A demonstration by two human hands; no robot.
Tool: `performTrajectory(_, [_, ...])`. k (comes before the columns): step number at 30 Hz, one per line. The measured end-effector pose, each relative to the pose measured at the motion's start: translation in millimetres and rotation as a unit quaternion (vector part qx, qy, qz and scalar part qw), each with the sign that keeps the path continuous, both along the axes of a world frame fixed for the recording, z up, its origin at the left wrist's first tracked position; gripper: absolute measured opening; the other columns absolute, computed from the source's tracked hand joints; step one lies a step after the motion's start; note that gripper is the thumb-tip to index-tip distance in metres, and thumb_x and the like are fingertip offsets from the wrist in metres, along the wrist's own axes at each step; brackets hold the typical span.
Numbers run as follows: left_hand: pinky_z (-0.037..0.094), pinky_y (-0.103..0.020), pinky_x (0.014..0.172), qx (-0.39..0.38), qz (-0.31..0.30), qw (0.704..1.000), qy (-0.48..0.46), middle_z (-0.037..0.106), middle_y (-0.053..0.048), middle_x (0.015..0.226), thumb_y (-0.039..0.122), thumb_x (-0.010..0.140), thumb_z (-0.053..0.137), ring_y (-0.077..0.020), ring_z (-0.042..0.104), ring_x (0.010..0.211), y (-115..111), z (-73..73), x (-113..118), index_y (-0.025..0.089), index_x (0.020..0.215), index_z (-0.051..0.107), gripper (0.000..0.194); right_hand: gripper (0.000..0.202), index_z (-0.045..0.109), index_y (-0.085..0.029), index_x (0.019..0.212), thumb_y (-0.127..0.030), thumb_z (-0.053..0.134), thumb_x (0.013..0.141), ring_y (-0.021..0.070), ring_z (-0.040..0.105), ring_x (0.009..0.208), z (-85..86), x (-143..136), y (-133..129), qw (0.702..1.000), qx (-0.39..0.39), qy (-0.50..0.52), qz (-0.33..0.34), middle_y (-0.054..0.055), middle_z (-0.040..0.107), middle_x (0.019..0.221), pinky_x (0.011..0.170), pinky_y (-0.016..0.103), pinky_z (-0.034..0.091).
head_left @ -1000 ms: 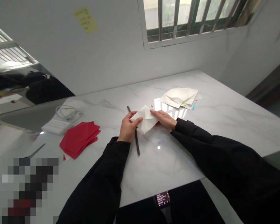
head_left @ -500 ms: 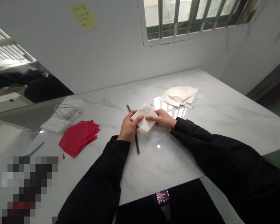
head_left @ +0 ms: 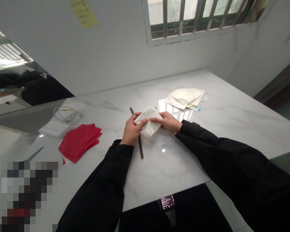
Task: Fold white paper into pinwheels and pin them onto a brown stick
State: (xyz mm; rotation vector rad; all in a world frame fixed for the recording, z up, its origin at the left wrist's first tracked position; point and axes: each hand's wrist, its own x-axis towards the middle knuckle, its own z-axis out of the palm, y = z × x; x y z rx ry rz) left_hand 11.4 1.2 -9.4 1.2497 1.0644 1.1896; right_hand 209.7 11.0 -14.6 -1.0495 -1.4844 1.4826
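A folded white paper (head_left: 150, 112), shaped like a diamond with creases meeting near its middle, is held above the marble-patterned table (head_left: 174, 174). My left hand (head_left: 132, 129) grips its left side, thumb on top and fingers partly hidden beneath. On the right side, my right hand (head_left: 168, 121) holds it the same way, the two thumbs close together at the centre. Beneath the paper and my left hand, a thin dark stick (head_left: 141, 149) lies on the table, partly covered.
Red folded papers (head_left: 79, 141) lie at the left, beside a white box (head_left: 54, 129) and a coiled cable (head_left: 67, 114). Cream folded papers (head_left: 186, 97) are at the back right. Scissors-like metal (head_left: 35, 154) lies front left. A barred window (head_left: 190, 16) is above.
Both hands still hold the white paper, thumbs pressed near its centre. The whole view has shifted slightly; otherwise the objects on the table stay where they were.
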Motion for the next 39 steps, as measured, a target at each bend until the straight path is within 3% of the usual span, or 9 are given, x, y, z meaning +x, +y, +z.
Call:
performTrajectory(18, [0.052, -0.025, 0.065, -0.006, 0.007, 1.0, 0.002, 0.07, 0.001, 0.081, 0.04, 0.066, 0.09, -0.0152, 0.064, 0.067, -3, 0.6, 4, 0.02, 0.107, 0.067, 0.052, 0.04, 0.073, -0.01, 0.083, -0.049, 0.083, 0.077, 0.0109, 0.052, 0.058, 1.1, -2, 0, 1.0, 0.0, -0.022, -0.021, 0.002, 0.064, 0.067, 0.05, 0.022, 0.038])
performTrajectory(25, [0.056, -0.028, 0.073, -0.034, -0.022, 0.998, -0.055, 0.073, -0.003, 0.096, 0.038, 0.068, 0.09, -0.0185, 0.07, 0.083, -7, 10.6, 10, 0.018, 0.112, 0.064, 0.055, 0.044, 0.074, -0.011, 0.092, -0.049, 0.084, 0.074, 0.0133, 0.059, 0.066, -2.3, -2, 2, 0.998, -0.015, 0.038, -0.047, 0.004, 0.07, 0.077, 0.057, 0.023, 0.045])
performTrajectory(39, [0.06, -0.034, 0.082, -0.066, -0.018, 0.993, -0.092, 0.076, -0.01, 0.106, 0.038, 0.069, 0.091, -0.0234, 0.074, 0.093, -8, 7.9, 10, 0.015, 0.111, 0.069, 0.052, 0.045, 0.073, -0.013, 0.091, -0.052, 0.086, 0.072, 0.0152, 0.063, 0.07, -4.0, -2, 2, 0.998, -0.029, 0.05, -0.04, 0.005, 0.073, 0.083, 0.058, 0.023, 0.047])
